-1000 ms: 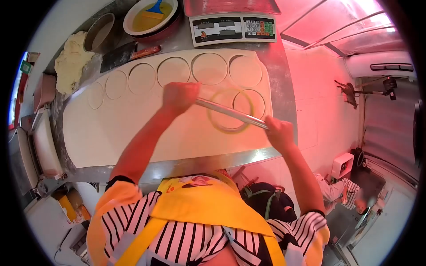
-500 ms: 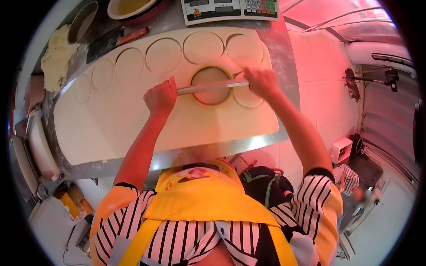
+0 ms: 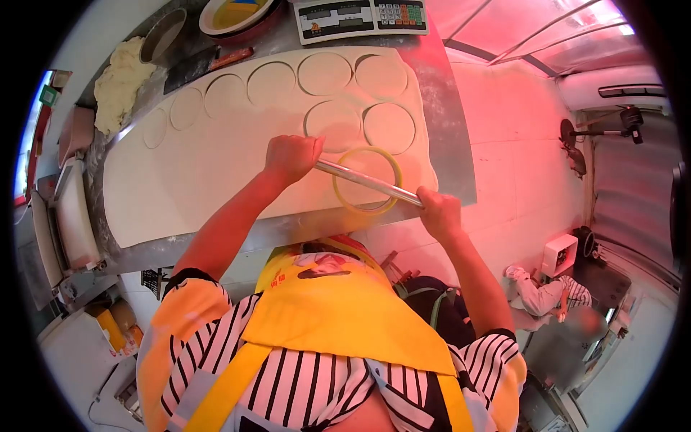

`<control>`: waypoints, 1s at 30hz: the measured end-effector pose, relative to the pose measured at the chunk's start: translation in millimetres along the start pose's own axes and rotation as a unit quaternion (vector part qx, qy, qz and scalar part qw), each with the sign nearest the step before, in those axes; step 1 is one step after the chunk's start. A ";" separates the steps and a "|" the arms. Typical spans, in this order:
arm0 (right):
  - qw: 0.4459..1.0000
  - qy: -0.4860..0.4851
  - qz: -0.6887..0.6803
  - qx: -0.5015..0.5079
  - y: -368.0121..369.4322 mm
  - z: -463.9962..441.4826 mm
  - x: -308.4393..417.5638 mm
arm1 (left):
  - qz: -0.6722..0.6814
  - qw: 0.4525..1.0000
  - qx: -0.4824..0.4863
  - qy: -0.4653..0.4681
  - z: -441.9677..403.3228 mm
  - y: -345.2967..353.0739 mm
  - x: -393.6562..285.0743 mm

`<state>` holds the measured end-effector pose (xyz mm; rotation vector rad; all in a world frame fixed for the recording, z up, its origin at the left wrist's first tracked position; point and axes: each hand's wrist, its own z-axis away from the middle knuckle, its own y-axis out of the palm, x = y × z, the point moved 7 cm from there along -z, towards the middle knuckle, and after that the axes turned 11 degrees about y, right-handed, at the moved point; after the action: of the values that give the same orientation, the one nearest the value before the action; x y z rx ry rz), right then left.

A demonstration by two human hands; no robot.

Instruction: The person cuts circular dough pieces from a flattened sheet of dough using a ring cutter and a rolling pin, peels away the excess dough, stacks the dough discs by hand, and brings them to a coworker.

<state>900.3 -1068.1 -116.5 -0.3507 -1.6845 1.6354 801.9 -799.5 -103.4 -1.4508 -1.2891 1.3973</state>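
A wide sheet of rolled dough (image 3: pixel 209 173) covers much of the metal table. My left hand (image 3: pixel 291 158) is wrapped round one end of the metal bar handle of a round dough cutter (image 3: pixel 367 180). At the bar's other end, my right hand (image 3: pixel 440 214) is closed too. The cutter's yellow ring lies tilted in view over the near right part of the dough; whether it presses in or hovers, I cannot tell. Several cut circles line the far side of the sheet, and two more, a nearer one (image 3: pixel 332 124) and a right one (image 3: pixel 389 128), sit just beyond the ring.
Along the back stand a digital scale (image 3: pixel 362 20), a bowl (image 3: pixel 234 16) of yellowish liquid and a dark metal pan (image 3: pixel 163 37). A lump of dough (image 3: pixel 124 86) rests at the far left. Another person (image 3: pixel 558 299) sits at the lower right, away from the table.
Both hands have brought the cutter nearer to me and slightly right, with the bar now slanting down to the right. A freshly outlined circle shows where the ring was.
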 end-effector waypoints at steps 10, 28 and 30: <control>0.994 -0.079 0.064 -0.026 52.2 -60.6 -30.6 | -0.055 0.990 -0.055 -0.121 38.7 36.0 0.0; 0.994 -0.100 0.011 0.041 93.2 -52.8 118.0 | -0.047 0.989 -0.053 -0.133 127.0 -12.0 113.4; 0.991 -0.119 0.030 0.051 92.0 -69.0 116.5 | -0.067 0.981 -0.077 -0.166 132.5 -8.8 112.6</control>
<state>839.5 -927.0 -172.9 -0.1613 -1.7681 1.8603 659.8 -706.4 -141.3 -1.2343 -1.7064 1.5200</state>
